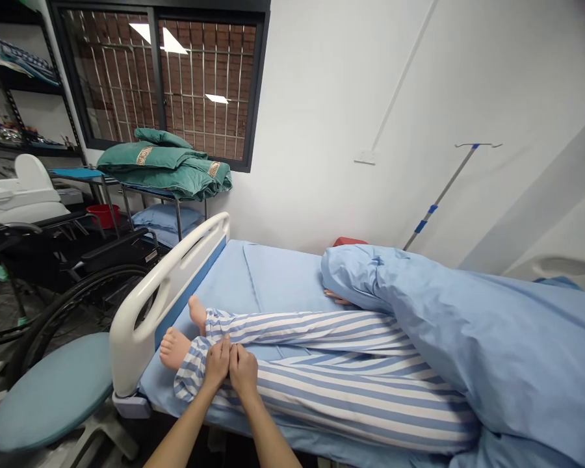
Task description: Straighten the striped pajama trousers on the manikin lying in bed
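Blue-and-white striped pajama trousers [351, 390] cover the legs of a figure lying on the bed, which looks like a manikin. Side by side on the lower part of the nearer leg are my left hand [217, 361] and my right hand [244, 369]. Both have curled fingers closed on the trouser fabric, thumbs almost touching; the fingertips are partly hidden. A bare near foot [174, 348] sticks out of the cuff left of my hands, with the far foot [197, 314] behind it. A light blue quilt [448, 312] is folded back over the upper body, and some fingers [336, 296] show under its edge.
A white footboard [127, 325] closes the bed's left end. Beyond it stand a round stool [53, 390], a wheelchair [78, 286] and a rack with green bedding [170, 166]. An IV pole [441, 195] rises behind the bed near the wall.
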Demonstrator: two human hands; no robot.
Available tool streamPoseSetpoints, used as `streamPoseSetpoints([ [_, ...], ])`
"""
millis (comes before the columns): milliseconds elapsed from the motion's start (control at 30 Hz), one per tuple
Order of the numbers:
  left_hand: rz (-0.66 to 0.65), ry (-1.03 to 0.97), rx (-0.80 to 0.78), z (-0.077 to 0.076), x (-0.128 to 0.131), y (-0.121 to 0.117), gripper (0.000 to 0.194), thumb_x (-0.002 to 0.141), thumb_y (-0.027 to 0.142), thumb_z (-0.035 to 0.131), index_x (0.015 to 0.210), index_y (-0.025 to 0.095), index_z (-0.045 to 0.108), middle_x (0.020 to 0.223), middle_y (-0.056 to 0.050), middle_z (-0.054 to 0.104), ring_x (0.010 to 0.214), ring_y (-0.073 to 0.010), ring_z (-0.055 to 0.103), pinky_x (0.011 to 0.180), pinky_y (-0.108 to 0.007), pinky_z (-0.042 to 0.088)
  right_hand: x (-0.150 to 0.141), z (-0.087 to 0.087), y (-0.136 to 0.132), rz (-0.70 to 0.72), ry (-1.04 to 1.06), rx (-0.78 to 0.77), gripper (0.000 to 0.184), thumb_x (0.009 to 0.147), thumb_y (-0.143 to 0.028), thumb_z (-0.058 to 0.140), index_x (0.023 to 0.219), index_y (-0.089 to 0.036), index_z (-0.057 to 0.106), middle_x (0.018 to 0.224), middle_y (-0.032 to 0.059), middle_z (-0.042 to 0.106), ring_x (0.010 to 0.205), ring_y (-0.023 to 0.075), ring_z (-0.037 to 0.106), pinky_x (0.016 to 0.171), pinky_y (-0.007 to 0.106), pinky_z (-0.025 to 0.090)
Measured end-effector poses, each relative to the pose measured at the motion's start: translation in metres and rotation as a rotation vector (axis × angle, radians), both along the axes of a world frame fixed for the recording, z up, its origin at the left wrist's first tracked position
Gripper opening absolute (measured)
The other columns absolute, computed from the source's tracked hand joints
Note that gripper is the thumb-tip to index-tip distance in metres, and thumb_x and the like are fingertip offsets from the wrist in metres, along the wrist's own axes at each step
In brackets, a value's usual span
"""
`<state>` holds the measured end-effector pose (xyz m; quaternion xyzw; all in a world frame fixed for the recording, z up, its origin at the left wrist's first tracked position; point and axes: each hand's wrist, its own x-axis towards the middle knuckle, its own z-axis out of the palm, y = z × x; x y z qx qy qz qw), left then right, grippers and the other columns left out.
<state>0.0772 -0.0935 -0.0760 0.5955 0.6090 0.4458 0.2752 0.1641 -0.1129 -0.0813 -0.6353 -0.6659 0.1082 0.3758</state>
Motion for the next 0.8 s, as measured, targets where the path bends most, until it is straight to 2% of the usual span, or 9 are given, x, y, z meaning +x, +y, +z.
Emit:
streamPoseSetpoints([
  [167,-0.092,-0.002,0.038,-0.002,-0.004,-0.012,0.040,0.086,0.041,0.033,0.073,0.018,0.063,0.072,-0.005,0.066,0.072,-0.0171,0.059,0.071,-0.027,0.042,0.002,0.009,0.002,-0.049,-0.002,-0.048,0.042,0.092,-0.031,0.029,0.066,-0.019,0.059,0.062,0.0035,0.066,0.054,0.0133,0.053,0.053,0.028,0.019],
  [333,-0.092,0.023,-0.006,0.000,-0.010,-0.023,0.042,0.086,0.042,0.030,0.063,0.019,0.056,0.057,-0.001,0.058,0.058,-0.0138,0.053,0.062,-0.025,0.037,0.001,0.010,0.002,-0.077,-0.005,-0.069,0.041,0.093,-0.031,0.030,0.065,-0.020,0.059,0.064,0.0031,0.067,0.057,0.0135,0.056,0.054,0.028,0.020],
  [500,-0.082,-0.052,-0.036,0.009,-0.010,-0.010,0.042,0.085,0.046,0.033,0.056,0.020,0.047,0.050,0.002,0.051,0.053,-0.0130,0.049,0.057,-0.024,0.036,-0.001,0.008,0.002,-0.095,-0.022,-0.067,0.042,0.093,-0.031,0.030,0.066,-0.019,0.060,0.063,0.0032,0.067,0.058,0.0139,0.057,0.054,0.028,0.019],
  [600,-0.060,-0.079,-0.006,0.009,-0.008,-0.002,0.044,0.086,0.046,0.032,0.054,0.020,0.046,0.048,0.002,0.049,0.051,-0.0130,0.048,0.056,-0.024,0.035,-0.001,0.007,0.003,-0.088,-0.020,-0.055,0.043,0.093,-0.030,0.029,0.067,-0.019,0.061,0.064,0.0033,0.067,0.058,0.0137,0.057,0.054,0.028,0.019],
  [667,-0.049,-0.012,0.008,0.003,-0.006,0.000,0.044,0.086,0.044,0.031,0.055,0.020,0.050,0.051,0.000,0.054,0.053,-0.0132,0.050,0.058,-0.024,0.035,-0.001,0.007,0.003,-0.088,-0.014,-0.061,0.043,0.093,-0.030,0.029,0.067,-0.019,0.061,0.064,0.0036,0.068,0.058,0.0138,0.057,0.054,0.028,0.019],
  [800,0.026,0.315,-0.022,-0.011,-0.004,-0.002,0.037,0.086,0.037,0.035,0.075,0.019,0.066,0.074,-0.007,0.069,0.069,-0.0166,0.059,0.065,-0.025,0.035,-0.001,0.009,0.003,-0.090,0.032,-0.080,0.044,0.093,-0.033,0.028,0.066,-0.019,0.060,0.063,0.0040,0.067,0.056,0.0140,0.057,0.054,0.028,0.020],
])
